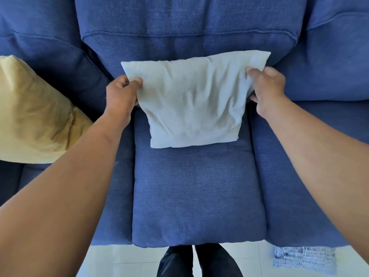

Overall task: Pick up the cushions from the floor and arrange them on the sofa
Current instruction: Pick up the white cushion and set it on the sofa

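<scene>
Between both hands, stretched wide apart: white cushion point(191, 104), upright against the backrest of the blue sofa point(191, 196), lower edge on the middle seat. Left hand point(121, 94) pinching its upper left edge, right hand point(265, 86) gripping its upper right corner. Off to the left, on the neighbouring seat, a yellow cushion point(34, 114), leaning, untouched.
</scene>
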`<state>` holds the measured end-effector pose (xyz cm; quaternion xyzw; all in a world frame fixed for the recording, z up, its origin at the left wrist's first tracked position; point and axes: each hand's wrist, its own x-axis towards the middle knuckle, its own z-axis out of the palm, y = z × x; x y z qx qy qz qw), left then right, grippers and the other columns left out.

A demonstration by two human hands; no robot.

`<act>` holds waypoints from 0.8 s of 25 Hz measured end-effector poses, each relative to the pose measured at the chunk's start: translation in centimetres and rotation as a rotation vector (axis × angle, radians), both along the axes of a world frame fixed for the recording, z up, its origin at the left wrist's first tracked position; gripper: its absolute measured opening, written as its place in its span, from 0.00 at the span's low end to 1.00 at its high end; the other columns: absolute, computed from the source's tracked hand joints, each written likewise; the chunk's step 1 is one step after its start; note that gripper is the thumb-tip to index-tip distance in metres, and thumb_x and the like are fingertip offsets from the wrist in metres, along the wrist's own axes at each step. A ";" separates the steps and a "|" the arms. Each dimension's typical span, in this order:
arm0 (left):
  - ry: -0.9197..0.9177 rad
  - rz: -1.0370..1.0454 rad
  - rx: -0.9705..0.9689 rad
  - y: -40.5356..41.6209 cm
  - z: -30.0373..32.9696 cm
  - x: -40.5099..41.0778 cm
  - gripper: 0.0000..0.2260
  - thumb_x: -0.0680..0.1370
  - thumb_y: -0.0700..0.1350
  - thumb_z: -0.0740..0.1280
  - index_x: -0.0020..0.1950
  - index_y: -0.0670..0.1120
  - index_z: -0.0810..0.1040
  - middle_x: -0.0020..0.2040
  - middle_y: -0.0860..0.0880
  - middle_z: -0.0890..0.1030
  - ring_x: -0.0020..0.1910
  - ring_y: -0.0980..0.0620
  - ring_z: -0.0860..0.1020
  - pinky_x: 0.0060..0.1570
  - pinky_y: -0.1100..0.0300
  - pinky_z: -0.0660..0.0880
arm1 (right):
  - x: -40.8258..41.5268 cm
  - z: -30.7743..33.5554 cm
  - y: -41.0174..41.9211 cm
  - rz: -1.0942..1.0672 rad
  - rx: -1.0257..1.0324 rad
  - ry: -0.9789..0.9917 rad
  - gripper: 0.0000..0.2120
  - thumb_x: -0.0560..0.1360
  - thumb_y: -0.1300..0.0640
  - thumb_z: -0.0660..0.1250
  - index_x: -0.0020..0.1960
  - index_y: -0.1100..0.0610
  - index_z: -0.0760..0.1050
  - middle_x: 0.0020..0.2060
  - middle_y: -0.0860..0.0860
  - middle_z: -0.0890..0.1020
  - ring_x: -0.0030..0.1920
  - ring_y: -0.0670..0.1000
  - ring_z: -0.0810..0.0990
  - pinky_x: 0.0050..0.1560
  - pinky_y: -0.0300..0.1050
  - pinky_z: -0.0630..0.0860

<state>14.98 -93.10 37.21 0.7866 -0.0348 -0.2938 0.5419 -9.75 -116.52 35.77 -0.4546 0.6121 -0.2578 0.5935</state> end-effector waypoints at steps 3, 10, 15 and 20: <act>-0.109 0.051 0.075 0.7 0.4 0.5 0.04 0.80 0.45 0.70 0.45 0.49 0.80 0.47 0.45 0.85 0.45 0.47 0.85 0.50 0.42 0.86 | -0.3 0.8 0.0 -0.002 -0.089 0.076 0.05 0.73 0.56 0.74 0.43 0.54 0.79 0.39 0.49 0.84 0.39 0.47 0.81 0.43 0.46 0.81; -0.073 0.141 0.099 1.2 0.9 -0.4 0.07 0.79 0.50 0.71 0.54 0.50 0.83 0.54 0.47 0.88 0.50 0.49 0.87 0.45 0.54 0.86 | -0.4 1.5 1.3 0.026 -0.061 0.145 0.09 0.77 0.52 0.73 0.54 0.54 0.80 0.44 0.45 0.84 0.42 0.45 0.82 0.42 0.43 0.80; -0.230 0.039 0.253 4.0 2.8 -5.8 0.07 0.78 0.52 0.68 0.54 0.53 0.79 0.47 0.54 0.84 0.49 0.54 0.82 0.58 0.49 0.82 | -3.5 3.5 5.2 0.092 -0.108 0.228 0.20 0.79 0.50 0.72 0.67 0.58 0.79 0.43 0.42 0.82 0.55 0.49 0.83 0.63 0.47 0.80; -0.211 -0.282 0.283 6.1 3.6 -15.5 0.20 0.85 0.52 0.62 0.76 0.48 0.75 0.71 0.49 0.80 0.70 0.48 0.77 0.67 0.59 0.71 | -9.3 6.9 11.1 0.294 -0.191 0.438 0.24 0.84 0.49 0.64 0.70 0.67 0.73 0.69 0.61 0.80 0.70 0.60 0.77 0.70 0.52 0.71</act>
